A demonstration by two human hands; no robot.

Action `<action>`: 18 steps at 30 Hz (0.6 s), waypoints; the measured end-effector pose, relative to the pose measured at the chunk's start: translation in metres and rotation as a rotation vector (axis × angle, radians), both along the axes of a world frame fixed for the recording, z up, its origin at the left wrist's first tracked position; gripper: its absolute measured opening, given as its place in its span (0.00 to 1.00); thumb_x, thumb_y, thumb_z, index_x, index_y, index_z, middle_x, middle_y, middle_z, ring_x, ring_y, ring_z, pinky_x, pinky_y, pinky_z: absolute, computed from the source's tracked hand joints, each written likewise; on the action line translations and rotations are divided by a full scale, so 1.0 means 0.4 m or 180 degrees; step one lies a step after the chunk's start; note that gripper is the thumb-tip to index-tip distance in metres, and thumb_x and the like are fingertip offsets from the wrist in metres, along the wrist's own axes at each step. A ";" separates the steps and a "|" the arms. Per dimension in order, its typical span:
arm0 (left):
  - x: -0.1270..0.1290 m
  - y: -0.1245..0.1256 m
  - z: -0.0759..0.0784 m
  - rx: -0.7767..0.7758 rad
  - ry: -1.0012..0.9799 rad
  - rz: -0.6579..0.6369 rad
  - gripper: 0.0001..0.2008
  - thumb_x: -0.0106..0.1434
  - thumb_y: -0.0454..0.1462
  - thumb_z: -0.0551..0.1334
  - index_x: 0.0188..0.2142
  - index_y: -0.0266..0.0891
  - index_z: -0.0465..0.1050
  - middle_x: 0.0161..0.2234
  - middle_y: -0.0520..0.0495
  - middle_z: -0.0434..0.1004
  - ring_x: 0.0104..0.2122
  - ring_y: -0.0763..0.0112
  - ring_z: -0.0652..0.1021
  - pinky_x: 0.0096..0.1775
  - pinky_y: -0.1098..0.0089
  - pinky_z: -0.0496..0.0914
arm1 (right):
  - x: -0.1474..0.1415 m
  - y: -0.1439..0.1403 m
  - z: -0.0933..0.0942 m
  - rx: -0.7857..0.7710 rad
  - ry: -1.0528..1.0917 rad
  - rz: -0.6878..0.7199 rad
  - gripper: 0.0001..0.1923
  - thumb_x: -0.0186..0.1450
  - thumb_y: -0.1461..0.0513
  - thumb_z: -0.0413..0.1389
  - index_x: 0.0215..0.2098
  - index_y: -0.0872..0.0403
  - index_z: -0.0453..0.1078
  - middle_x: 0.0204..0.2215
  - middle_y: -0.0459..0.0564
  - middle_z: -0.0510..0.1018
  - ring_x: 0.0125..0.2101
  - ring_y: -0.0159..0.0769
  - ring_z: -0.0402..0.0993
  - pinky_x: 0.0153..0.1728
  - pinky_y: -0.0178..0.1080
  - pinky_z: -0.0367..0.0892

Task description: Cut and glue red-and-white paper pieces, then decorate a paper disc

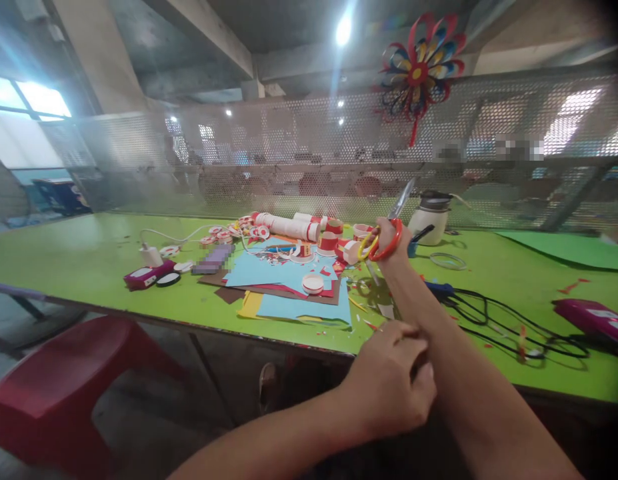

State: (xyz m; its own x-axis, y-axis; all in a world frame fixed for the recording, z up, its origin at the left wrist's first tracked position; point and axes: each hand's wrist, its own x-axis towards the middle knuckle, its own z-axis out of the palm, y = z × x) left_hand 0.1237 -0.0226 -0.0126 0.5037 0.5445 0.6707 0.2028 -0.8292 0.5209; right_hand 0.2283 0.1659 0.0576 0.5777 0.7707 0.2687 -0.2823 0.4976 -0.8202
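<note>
Head view: gripping scissors point(401, 203) by red-and-yellow loops in right hand point(390, 241), aloft to the right of the blue paper sheets point(253, 267); with blades up, perhaps to keep points clear. Holding left hand point(393, 377) half-curled, apparently against right forearm point(456, 353), gripping nothing visible; maybe scratching. Parked on the sheets, likely for reach: round white lid-like piece point(313, 285).

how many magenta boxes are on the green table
2: the left magenta box by a white charger, and the right magenta box at the picture's right edge, partly cut off.
</note>
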 end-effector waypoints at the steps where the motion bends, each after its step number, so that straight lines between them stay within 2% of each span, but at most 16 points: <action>1: -0.027 0.003 0.007 -0.0104 0.0092 -0.0187 0.12 0.59 0.35 0.56 0.41 0.34 0.74 0.42 0.39 0.75 0.42 0.63 0.76 0.47 0.65 0.71 | -0.001 0.000 0.002 -0.0017 0.0054 -0.0035 0.13 0.55 0.68 0.51 0.16 0.51 0.55 0.09 0.36 0.61 0.09 0.24 0.57 0.09 0.28 0.59; 3: -0.096 0.038 0.033 -0.0291 0.0255 -0.0259 0.11 0.61 0.35 0.55 0.39 0.38 0.74 0.37 0.44 0.78 0.37 0.67 0.77 0.42 0.67 0.72 | -0.007 0.000 0.004 -0.0033 0.0116 -0.0060 0.14 0.56 0.68 0.51 0.15 0.51 0.55 0.08 0.36 0.60 0.08 0.24 0.56 0.08 0.28 0.58; 4: -0.135 0.070 0.050 -0.0324 0.0252 -0.0082 0.11 0.62 0.35 0.55 0.40 0.39 0.74 0.38 0.45 0.78 0.38 0.67 0.77 0.43 0.67 0.72 | -0.011 -0.001 0.004 -0.0028 0.0124 -0.0056 0.14 0.56 0.68 0.51 0.15 0.51 0.55 0.08 0.36 0.60 0.08 0.24 0.56 0.08 0.28 0.57; 6: -0.210 0.158 0.086 -0.0158 0.0265 0.0612 0.12 0.61 0.37 0.57 0.43 0.41 0.73 0.43 0.44 0.77 0.44 0.64 0.75 0.48 0.63 0.69 | -0.018 -0.002 0.005 0.0004 0.0099 -0.0026 0.14 0.56 0.69 0.52 0.16 0.52 0.55 0.08 0.36 0.60 0.08 0.23 0.55 0.07 0.28 0.56; 8: -0.266 0.254 0.108 -0.0011 0.0684 0.1178 0.22 0.56 0.40 0.62 0.51 0.40 0.68 0.52 0.41 0.71 0.53 0.56 0.69 0.55 0.56 0.62 | -0.023 -0.002 0.005 0.0031 0.0048 0.0008 0.15 0.56 0.68 0.54 0.16 0.52 0.56 0.09 0.36 0.61 0.08 0.23 0.55 0.07 0.27 0.56; 9: -0.283 0.296 0.112 -0.0106 0.1001 0.1286 0.28 0.53 0.43 0.65 0.53 0.39 0.66 0.55 0.39 0.67 0.56 0.52 0.66 0.56 0.54 0.60 | -0.025 -0.002 0.005 0.0037 0.0022 0.0020 0.14 0.56 0.68 0.54 0.16 0.52 0.56 0.09 0.36 0.61 0.08 0.23 0.56 0.07 0.27 0.57; 10: -0.293 0.332 0.109 -0.0246 0.1313 0.1254 0.33 0.50 0.45 0.66 0.55 0.39 0.64 0.57 0.38 0.65 0.57 0.50 0.64 0.56 0.53 0.59 | -0.025 0.000 0.004 0.0040 -0.0001 0.0028 0.14 0.56 0.68 0.55 0.16 0.52 0.57 0.09 0.36 0.62 0.08 0.23 0.56 0.07 0.27 0.57; 12: -0.296 0.380 0.092 -0.0469 0.1732 0.1075 0.35 0.47 0.47 0.68 0.53 0.38 0.66 0.56 0.37 0.67 0.56 0.48 0.65 0.55 0.55 0.60 | -0.024 0.003 0.001 0.0037 -0.0039 0.0036 0.13 0.55 0.68 0.54 0.16 0.52 0.59 0.09 0.36 0.61 0.08 0.22 0.56 0.08 0.26 0.57; 16: -0.283 0.408 0.056 -0.0786 0.1923 0.0816 0.24 0.46 0.48 0.68 0.41 0.40 0.74 0.44 0.43 0.75 0.46 0.53 0.72 0.48 0.60 0.66 | -0.019 0.009 -0.006 0.0017 -0.0108 0.0075 0.11 0.55 0.68 0.54 0.17 0.53 0.59 0.09 0.35 0.61 0.09 0.22 0.56 0.09 0.26 0.57; 18: -0.283 0.406 0.060 -0.0887 0.1737 0.0822 0.22 0.47 0.46 0.67 0.41 0.40 0.74 0.44 0.44 0.75 0.45 0.56 0.73 0.47 0.61 0.67 | -0.019 0.012 -0.008 -0.0015 -0.0134 0.0107 0.09 0.55 0.67 0.54 0.19 0.53 0.60 0.10 0.34 0.61 0.09 0.21 0.57 0.09 0.25 0.57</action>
State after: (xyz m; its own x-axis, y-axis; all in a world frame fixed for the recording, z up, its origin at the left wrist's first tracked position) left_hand 0.0104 0.1396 0.0114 0.5612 0.8094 0.1730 0.6723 -0.5677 0.4751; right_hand 0.2207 0.1705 0.0543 0.5397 0.7908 0.2886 -0.2639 0.4845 -0.8340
